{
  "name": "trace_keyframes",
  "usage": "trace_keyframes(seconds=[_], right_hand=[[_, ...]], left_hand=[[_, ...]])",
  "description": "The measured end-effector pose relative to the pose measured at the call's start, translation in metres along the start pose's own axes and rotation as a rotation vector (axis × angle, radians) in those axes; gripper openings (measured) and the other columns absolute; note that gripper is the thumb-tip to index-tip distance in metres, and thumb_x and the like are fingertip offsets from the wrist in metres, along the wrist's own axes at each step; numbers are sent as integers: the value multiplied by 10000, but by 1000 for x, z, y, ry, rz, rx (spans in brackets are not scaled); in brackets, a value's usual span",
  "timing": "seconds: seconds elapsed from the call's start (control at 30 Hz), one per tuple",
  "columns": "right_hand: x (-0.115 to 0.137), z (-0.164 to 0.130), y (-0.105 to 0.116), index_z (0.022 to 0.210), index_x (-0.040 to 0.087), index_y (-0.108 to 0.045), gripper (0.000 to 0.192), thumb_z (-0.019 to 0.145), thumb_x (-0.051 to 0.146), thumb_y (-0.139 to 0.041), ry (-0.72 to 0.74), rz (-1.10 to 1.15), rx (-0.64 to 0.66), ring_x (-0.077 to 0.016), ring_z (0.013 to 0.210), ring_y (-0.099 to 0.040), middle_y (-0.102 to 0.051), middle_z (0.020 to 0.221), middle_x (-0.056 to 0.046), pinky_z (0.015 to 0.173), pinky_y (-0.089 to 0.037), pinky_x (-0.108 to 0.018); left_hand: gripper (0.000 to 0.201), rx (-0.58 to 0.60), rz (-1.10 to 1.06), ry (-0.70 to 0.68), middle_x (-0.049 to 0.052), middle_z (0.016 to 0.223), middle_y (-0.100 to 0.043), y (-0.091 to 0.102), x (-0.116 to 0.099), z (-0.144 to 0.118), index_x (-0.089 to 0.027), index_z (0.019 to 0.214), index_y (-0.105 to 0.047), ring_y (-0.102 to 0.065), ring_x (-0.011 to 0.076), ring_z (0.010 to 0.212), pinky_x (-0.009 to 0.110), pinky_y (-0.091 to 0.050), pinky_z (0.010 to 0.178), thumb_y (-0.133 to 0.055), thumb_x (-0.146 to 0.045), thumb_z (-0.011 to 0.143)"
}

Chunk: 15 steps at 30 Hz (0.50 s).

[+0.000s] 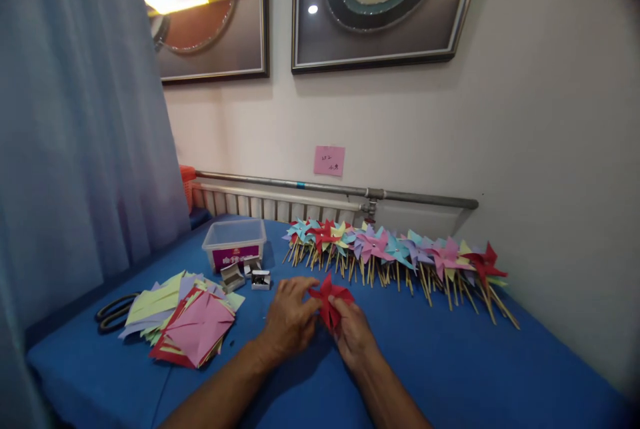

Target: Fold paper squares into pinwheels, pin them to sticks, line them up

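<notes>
1. Left hand [290, 319] rests on the blue bench [450, 362], fingers curled, fingertips pinching the left edge of a red paper pinwheel [330, 302].
2. Right hand [354, 332] closed on the same pinwheel from the right and below, thumb pressing its lower folds. Both hands grip it.
3. The pinwheel sits between the two hands, at the fingertips, just above the bench, near the middle of the bench. It lies ahead of both hands, toward the wall.
4. No clear long axis: star shape, points spread all round. No stick visible on it.
5. Both hands about equally near; left fingertips reach toward its centre, right hand covers the lower part.
6. Row of finished pinwheels [395, 252] on sticks lies behind, along the wall edge, running left to right, near but apart from the hands.
7. Stack of coloured paper squares [193, 322] left of the left hand, apart from it; scissors [113, 312] further left.
8. Clear plastic box [234, 242] and small open boxes [247, 276] behind the stack.
</notes>
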State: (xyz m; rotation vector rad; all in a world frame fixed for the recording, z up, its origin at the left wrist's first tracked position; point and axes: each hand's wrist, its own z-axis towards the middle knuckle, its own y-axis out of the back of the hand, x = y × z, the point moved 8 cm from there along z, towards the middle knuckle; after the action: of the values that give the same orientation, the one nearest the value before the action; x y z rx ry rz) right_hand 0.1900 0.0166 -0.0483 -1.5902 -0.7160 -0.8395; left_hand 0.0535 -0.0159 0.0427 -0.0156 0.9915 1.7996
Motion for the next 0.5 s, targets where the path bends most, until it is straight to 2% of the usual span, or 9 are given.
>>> trace_keyframes(seconds=[0.13,0.3,0.5], right_hand=[[-2,-3,-5,717,194,-696,198,629,327,-812,11,2,26,-162,569,-634,-720,642,-7,578,-495,-273],[5,-5,-11,786,180,-726,297,649,426,-818,128,-98,57,-177,602,-646,-742,692,-29,591,-487,-281],[8,-1,-9,799,194,-730,304,685,466,-801,240,-248,27,-177,621,-636,-745,710,-13,628,-492,-288]], left_hand=[[183,4,3,-19,112,1308,-674,-3,-4,0,-270,905,-780,-583,345,1184,514,-369,1032,-613,-203,875],[143,-52,-124,140,104,1269,-688,0,12,0,-253,866,-765,-578,302,1179,480,-384,1036,-623,-239,874],[156,-150,-260,313,105,1203,-694,-1,26,0,-224,685,-686,-567,292,1210,469,-387,1060,-637,-224,832]])
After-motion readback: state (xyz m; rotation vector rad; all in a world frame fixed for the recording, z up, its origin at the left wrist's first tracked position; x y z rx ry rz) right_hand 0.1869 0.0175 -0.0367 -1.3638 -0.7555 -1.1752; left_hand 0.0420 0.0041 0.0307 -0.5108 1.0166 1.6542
